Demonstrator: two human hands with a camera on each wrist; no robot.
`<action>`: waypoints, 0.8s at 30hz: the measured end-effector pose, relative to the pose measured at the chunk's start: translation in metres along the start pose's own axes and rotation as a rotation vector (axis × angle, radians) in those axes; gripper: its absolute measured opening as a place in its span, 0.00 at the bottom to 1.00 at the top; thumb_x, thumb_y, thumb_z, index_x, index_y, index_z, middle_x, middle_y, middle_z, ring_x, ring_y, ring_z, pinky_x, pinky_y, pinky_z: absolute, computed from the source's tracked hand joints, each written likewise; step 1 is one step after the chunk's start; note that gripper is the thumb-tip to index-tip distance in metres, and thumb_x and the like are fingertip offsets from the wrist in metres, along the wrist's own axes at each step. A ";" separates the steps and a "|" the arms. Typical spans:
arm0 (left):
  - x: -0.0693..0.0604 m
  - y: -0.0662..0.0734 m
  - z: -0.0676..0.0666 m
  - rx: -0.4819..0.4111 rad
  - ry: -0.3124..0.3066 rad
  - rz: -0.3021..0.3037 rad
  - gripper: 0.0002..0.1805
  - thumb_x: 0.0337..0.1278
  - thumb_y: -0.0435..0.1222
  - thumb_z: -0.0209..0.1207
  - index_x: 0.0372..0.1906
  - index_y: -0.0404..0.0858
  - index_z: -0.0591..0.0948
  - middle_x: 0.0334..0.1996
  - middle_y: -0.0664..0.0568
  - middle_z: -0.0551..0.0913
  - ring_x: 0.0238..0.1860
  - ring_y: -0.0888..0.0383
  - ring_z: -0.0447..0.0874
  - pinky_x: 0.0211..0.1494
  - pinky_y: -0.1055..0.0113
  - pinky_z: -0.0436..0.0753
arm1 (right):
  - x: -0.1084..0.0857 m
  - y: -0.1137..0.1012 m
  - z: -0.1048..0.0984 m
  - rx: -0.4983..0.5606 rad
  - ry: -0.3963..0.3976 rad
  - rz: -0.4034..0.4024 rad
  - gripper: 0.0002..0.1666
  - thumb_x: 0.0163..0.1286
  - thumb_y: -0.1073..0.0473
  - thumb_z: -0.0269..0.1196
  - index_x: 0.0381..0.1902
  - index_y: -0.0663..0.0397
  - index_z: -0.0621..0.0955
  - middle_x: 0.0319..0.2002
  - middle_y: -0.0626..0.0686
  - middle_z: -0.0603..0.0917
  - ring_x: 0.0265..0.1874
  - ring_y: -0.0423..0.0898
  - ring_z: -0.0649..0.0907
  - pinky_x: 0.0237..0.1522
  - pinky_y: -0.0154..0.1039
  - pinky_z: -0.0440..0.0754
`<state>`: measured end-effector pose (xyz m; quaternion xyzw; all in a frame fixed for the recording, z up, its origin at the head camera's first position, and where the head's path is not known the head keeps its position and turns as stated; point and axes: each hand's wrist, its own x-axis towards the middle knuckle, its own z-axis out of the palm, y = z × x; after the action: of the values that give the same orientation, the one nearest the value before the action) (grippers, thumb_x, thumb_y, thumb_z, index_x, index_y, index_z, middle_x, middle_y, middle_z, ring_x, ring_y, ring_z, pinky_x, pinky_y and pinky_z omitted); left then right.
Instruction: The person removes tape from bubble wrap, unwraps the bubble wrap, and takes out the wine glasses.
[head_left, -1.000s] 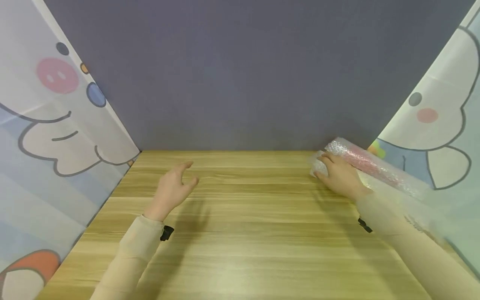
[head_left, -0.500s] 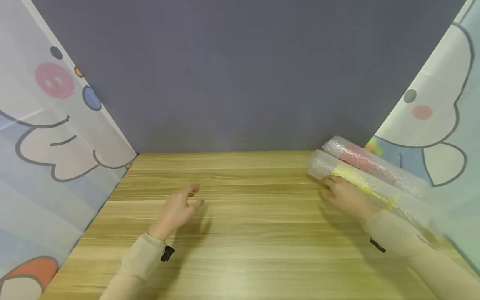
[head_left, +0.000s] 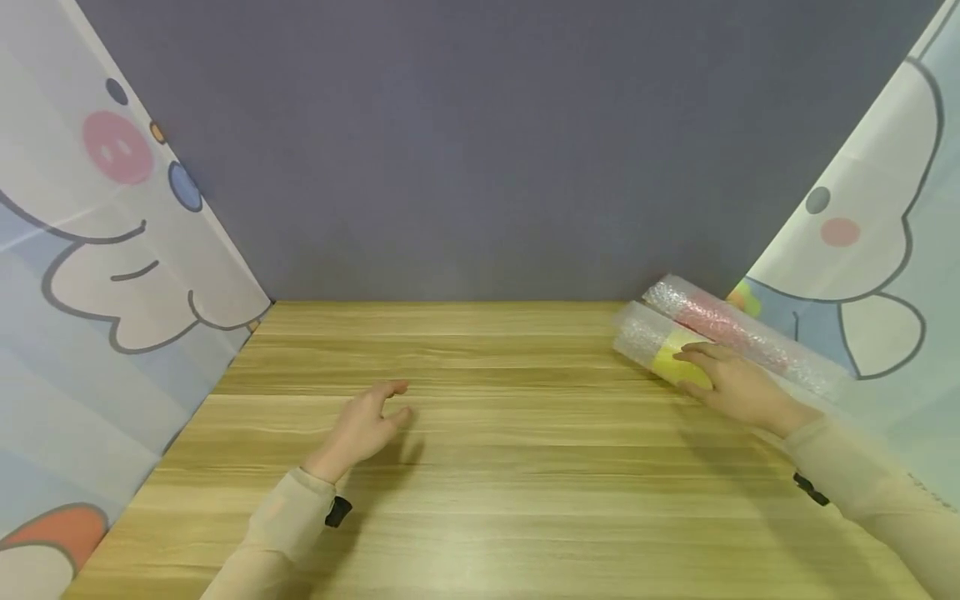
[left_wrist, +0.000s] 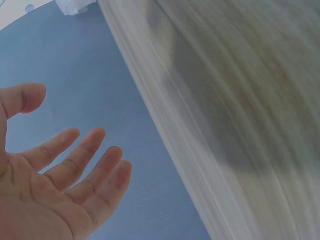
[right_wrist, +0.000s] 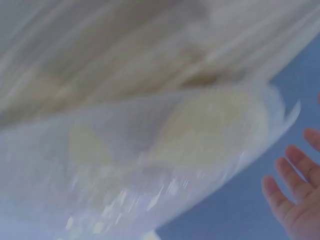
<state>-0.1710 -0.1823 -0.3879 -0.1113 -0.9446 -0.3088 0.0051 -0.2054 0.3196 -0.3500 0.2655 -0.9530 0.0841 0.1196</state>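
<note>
Your left hand (head_left: 356, 429) hovers well left of the red roll (head_left: 712, 317), fingers relaxed and holding nothing. The yellow roll (head_left: 666, 354) lies along the red roll's near side, your right hand (head_left: 750, 396) over it with fingers loosely extended — whether they touch, you can't tell. Expect it light, soft-skinned and slightly slick; take it round the middle, gently. The right wrist view shows a rounded yellow shape narrowing inside the wrap — your hand hides much of that in the head view.
</note>
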 end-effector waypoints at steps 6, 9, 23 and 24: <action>-0.003 0.002 0.000 -0.012 0.004 0.012 0.27 0.59 0.41 0.55 0.62 0.34 0.68 0.58 0.39 0.72 0.58 0.40 0.70 0.58 0.43 0.71 | -0.002 0.032 -0.014 0.032 -0.033 0.106 0.27 0.63 0.55 0.59 0.54 0.70 0.72 0.53 0.71 0.73 0.53 0.70 0.69 0.52 0.64 0.66; -0.005 0.003 0.000 0.003 0.022 0.018 0.27 0.59 0.41 0.55 0.62 0.35 0.68 0.59 0.39 0.72 0.57 0.40 0.71 0.59 0.42 0.70 | -0.005 0.046 -0.017 0.043 -0.074 0.159 0.30 0.66 0.51 0.56 0.57 0.70 0.70 0.54 0.73 0.70 0.54 0.71 0.67 0.52 0.66 0.64; -0.005 0.004 0.001 0.055 0.119 0.066 0.25 0.57 0.40 0.57 0.59 0.34 0.71 0.58 0.39 0.73 0.60 0.39 0.68 0.59 0.42 0.70 | -0.016 0.083 0.002 0.192 -0.231 0.290 0.40 0.71 0.45 0.46 0.60 0.81 0.61 0.56 0.80 0.65 0.54 0.77 0.64 0.51 0.68 0.64; -0.005 0.004 0.001 0.052 0.121 0.066 0.25 0.57 0.40 0.58 0.59 0.34 0.71 0.58 0.40 0.73 0.60 0.39 0.68 0.59 0.42 0.70 | -0.016 0.084 0.003 0.203 -0.234 0.293 0.40 0.72 0.45 0.45 0.60 0.80 0.61 0.57 0.80 0.64 0.55 0.77 0.63 0.51 0.69 0.63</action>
<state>-0.1656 -0.1795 -0.3869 -0.1233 -0.9461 -0.2900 0.0752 -0.2369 0.3979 -0.3658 0.1429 -0.9754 0.1646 -0.0327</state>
